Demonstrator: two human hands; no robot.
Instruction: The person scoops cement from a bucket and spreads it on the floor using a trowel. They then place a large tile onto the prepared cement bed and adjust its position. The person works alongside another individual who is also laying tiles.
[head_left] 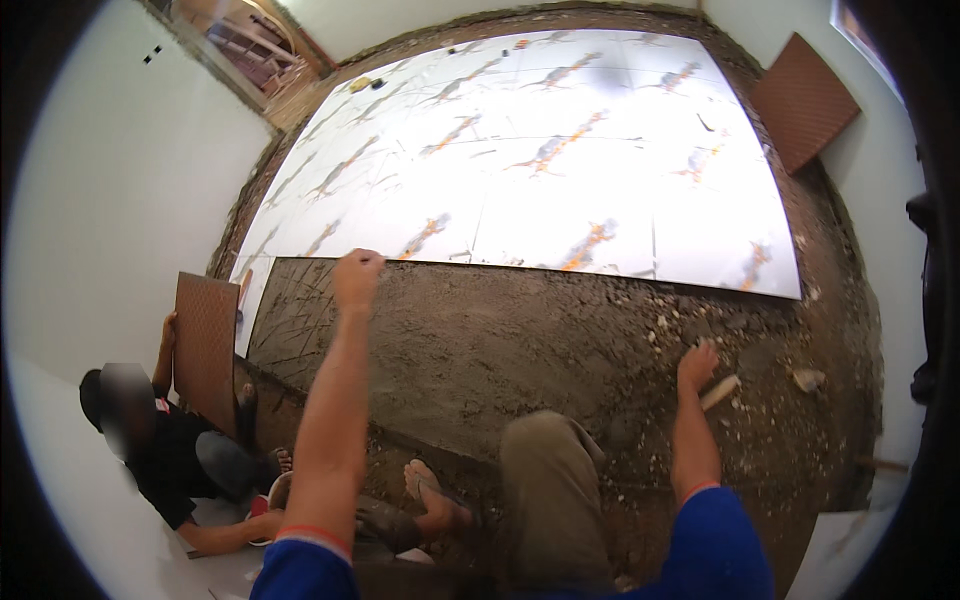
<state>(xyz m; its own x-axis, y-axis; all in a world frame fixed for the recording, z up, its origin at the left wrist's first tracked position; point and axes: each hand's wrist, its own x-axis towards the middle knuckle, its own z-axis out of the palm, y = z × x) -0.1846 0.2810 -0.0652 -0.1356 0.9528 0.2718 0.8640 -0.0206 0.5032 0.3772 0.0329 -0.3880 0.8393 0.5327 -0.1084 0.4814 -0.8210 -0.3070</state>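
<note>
My left hand (358, 278) is closed at the front edge of the white floor tiles (560, 190), above a bed of smoothed wet mortar (450, 340). Anything inside its fingers is too small or hidden to name. Lower down on the right, my right hand (698, 364) reaches over rough, pebbly mortar with its fingers curled in. What it may hold does not show. Next to that wrist is a pale wooden stick or handle (720, 392), partly behind the arm. The tiles carry grey and orange vein patterns.
At the lower left another person (165, 455) crouches, one hand on an upright brown tile (207, 350), the other at a bucket (278, 492). Another brown tile (805, 100) leans on the right wall. A stone (808, 380) lies at right. Small items (365, 85) sit on the tiles.
</note>
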